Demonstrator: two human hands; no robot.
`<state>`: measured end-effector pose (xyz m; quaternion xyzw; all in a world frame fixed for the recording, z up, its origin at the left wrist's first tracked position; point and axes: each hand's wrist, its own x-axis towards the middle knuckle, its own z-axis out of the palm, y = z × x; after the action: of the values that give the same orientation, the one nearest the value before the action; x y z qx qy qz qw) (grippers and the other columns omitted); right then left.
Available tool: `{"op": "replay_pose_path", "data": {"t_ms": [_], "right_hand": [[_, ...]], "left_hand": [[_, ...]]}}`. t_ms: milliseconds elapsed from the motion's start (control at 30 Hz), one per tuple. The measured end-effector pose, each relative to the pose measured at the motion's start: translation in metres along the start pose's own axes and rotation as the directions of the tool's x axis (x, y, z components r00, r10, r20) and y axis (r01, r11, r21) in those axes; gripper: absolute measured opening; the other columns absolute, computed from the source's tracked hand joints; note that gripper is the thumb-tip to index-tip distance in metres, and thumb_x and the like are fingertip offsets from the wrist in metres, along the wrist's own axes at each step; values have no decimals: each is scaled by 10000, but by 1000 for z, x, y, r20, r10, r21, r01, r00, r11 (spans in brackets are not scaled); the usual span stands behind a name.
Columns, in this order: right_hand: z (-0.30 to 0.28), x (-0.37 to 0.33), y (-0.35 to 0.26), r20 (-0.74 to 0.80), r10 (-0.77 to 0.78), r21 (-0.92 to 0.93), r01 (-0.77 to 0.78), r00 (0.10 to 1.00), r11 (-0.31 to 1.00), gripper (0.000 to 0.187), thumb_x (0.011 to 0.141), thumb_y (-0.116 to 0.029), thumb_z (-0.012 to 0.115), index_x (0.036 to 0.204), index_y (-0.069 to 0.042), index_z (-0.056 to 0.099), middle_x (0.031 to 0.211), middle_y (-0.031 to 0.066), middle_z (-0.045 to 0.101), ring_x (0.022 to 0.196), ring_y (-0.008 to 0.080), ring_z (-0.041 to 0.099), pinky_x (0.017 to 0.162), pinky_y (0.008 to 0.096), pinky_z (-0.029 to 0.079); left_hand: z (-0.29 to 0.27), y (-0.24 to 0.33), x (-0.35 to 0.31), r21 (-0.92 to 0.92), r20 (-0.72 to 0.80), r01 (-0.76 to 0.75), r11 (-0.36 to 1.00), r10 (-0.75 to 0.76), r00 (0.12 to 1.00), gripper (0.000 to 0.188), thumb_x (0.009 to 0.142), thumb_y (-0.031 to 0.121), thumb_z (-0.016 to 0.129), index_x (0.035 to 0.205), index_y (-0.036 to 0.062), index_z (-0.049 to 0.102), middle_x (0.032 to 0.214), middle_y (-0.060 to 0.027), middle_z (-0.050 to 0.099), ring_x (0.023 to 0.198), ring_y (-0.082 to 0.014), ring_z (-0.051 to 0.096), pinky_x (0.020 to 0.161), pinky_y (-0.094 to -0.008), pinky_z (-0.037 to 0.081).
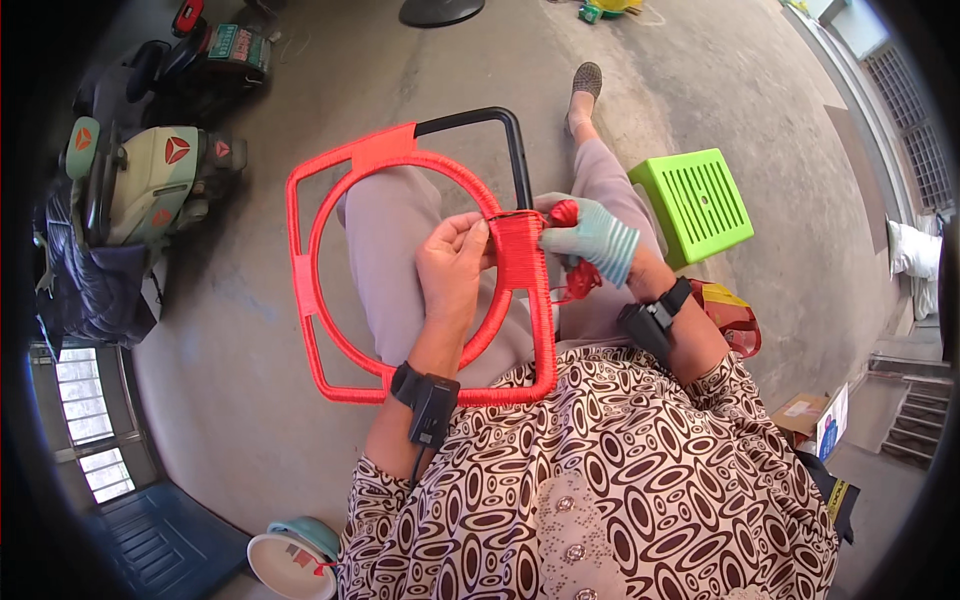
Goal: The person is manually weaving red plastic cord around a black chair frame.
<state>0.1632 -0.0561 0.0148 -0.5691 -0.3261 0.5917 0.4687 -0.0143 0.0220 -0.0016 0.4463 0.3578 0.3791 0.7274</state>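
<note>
- While most of the frame bore a red covering, its far right corner showed bare black tube; the step in hand looked to be winding or securing red cord where that covering ended.
- Judging by the bare stretch, the next move called for drawing the cord snug around the tube and laying each turn close against its neighbour, with the frame steadied meanwhile; a slack turn could have left a gap or slipped.
- The frame rested over the person's lap, tilted a little, with its round inner ring above the left thigh and the wide red band on its right side between the two hands.
- The bare left hand reached through the middle of the ring, thumb and fingers closed on the frame at the left edge of the band; whether they also pinched a strand, I could not tell.
- The gloved right hand was just right of the band, its fingers curled around the bunched cord, which showed at the fingertips and again on the near side of the palm; some fingertips were hidden.
- Farther right, beyond the right leg, was a green stool, well apart from the frame.
</note>
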Motion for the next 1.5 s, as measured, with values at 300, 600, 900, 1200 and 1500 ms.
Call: {"op": "replay_pose_path", "data": {"t_ms": [300,600,900,1200,1500], "right_hand": [[-218,-50,61,-576,-71,273,274,814,922,359,911,-299,572,1178,-63,527,567,-107,304,439,14,281,390,196,241],[-196,-50,47,-681,-36,224,255,731,941,277,858,-306,624,1028,-88,612,602,-71,374,472,35,325,429,206,294],[-20,11,32,171,-40,-54,50,985,997,368,896,-362,565,1020,-18,608,849,78,642,734,138,608,645,274,498],[-19,19,11,-213,-179,783,277,961,557,268,901,-305,577,788,-73,507,771,62,551,842,270,626,630,393,580],[-29,23,23,-53,-197,727,173,979,665,323,914,-334,553,726,-100,433,591,5,391,529,175,447,408,263,406]], "left_hand": [[-6,1,-5,-133,0,101,986,-102,995,130,920,133,568,996,29,580,893,-51,649,762,-115,627,668,-239,513],[0,3,-6,-254,58,196,947,-187,981,128,928,156,557,966,36,581,884,-60,651,752,-124,626,678,-248,514],[3,1,-2,-287,73,218,933,-205,976,158,938,187,544,950,35,583,882,-69,660,736,-125,632,654,-253,516],[2,1,-5,-379,177,302,875,-251,952,188,944,182,521,1004,12,571,940,-100,646,812,-159,633,738,-286,521],[12,12,-13,-225,396,387,894,-278,875,280,949,172,498,1122,-47,504,1027,-175,629,922,-256,645,815,-347,516]]}}
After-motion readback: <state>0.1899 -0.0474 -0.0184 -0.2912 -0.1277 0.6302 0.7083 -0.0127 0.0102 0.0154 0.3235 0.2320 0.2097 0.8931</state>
